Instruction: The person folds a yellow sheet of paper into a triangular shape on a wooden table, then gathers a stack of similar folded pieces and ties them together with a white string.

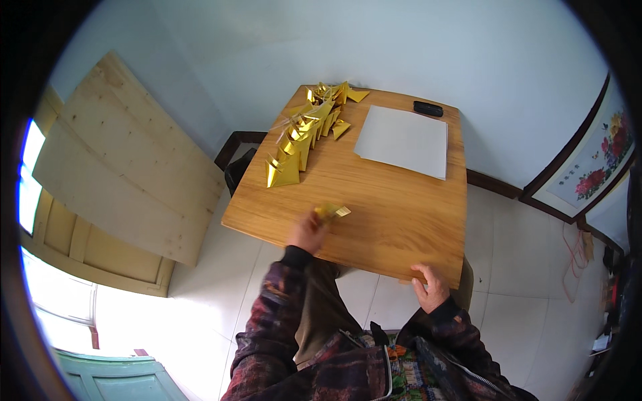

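Observation:
My left hand point(307, 232) is over the near left part of the wooden table point(391, 220), its fingers closed on a small folded piece of gold foil paper point(332, 211). Motion blurs that piece, so its exact shape is hard to make out. At the table's near right edge my right hand point(431, 289) rests with thumb and fingers apart and nothing in it. Along the table's left side runs a row of folded gold paper pieces point(283, 170), packed close against one another. A single gold piece point(341, 129) lies just right of the row.
A stack of white paper sheets point(404, 143) lies on the table's right half. Behind it is a black case point(428, 109). A plywood board point(130, 155) leans at the left, and a framed flower picture point(589, 160) stands at the right wall.

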`<control>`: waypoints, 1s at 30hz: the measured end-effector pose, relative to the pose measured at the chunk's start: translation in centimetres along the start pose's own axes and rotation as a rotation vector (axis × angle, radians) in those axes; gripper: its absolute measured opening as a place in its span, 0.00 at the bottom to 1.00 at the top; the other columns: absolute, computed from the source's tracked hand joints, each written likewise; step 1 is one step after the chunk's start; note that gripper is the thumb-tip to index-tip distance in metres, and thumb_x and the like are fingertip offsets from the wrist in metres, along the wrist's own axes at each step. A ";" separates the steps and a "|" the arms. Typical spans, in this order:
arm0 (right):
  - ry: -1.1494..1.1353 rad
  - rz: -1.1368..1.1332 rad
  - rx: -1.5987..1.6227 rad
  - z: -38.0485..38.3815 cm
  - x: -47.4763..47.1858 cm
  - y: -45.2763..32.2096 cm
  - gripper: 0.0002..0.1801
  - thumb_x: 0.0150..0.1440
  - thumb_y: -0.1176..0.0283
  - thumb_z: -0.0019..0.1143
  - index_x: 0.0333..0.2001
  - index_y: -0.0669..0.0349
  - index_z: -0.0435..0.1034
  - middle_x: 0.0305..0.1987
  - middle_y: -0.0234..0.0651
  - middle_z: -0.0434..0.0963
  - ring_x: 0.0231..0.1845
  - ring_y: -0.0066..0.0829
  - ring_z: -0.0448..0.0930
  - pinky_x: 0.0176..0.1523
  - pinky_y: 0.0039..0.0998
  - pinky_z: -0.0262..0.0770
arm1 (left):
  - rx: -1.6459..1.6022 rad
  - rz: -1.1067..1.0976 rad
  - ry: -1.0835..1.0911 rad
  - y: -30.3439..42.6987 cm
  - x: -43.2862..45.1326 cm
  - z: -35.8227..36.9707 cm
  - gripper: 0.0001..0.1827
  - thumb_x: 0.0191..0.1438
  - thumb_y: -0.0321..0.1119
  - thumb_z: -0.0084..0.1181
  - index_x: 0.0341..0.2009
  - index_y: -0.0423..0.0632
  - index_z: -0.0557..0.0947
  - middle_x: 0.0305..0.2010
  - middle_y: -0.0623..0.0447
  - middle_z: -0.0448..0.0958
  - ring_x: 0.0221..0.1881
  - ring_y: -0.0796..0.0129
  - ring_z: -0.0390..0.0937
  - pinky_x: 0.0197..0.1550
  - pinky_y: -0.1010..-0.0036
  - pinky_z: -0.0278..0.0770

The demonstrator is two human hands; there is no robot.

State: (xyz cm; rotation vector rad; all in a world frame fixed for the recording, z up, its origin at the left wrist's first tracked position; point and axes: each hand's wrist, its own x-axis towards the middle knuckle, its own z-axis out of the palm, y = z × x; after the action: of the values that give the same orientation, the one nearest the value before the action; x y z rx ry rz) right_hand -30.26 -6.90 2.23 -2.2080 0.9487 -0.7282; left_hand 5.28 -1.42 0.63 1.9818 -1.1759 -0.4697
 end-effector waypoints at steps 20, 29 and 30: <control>0.092 -0.080 0.066 0.3 2.4 0.8 0.13 0.44 0.84 0.54 0.36 0.61 0.69 0.29 0.40 0.74 0.31 0.45 0.75 0.34 0.38 0.70 | -0.319 -0.472 0.269 -8.8 16.8 -4.6 0.51 0.41 0.32 0.69 0.68 0.63 0.55 0.57 0.40 0.58 0.32 0.55 0.76 0.20 0.65 0.80; 0.198 -0.148 -0.072 1.1 2.5 1.6 0.12 0.40 0.82 0.55 0.33 0.61 0.70 0.24 0.42 0.71 0.25 0.45 0.72 0.27 0.40 0.66 | -0.400 -0.471 0.288 -3.7 26.9 -0.7 0.44 0.45 0.27 0.63 0.66 0.60 0.58 0.56 0.41 0.55 0.20 0.66 0.76 0.19 0.73 0.79; 0.200 -0.140 -0.055 1.1 2.5 1.5 0.12 0.40 0.82 0.55 0.33 0.61 0.70 0.24 0.42 0.71 0.24 0.44 0.71 0.27 0.40 0.66 | -0.399 -0.474 0.299 -3.5 27.7 -0.5 0.44 0.45 0.27 0.63 0.66 0.60 0.58 0.56 0.41 0.55 0.20 0.66 0.76 0.19 0.73 0.79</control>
State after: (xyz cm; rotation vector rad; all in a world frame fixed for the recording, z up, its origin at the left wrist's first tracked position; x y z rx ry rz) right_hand -28.65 -9.35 0.99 -2.2990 0.9257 -1.0149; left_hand 21.63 -24.02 0.16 1.8819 -0.3839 -0.5686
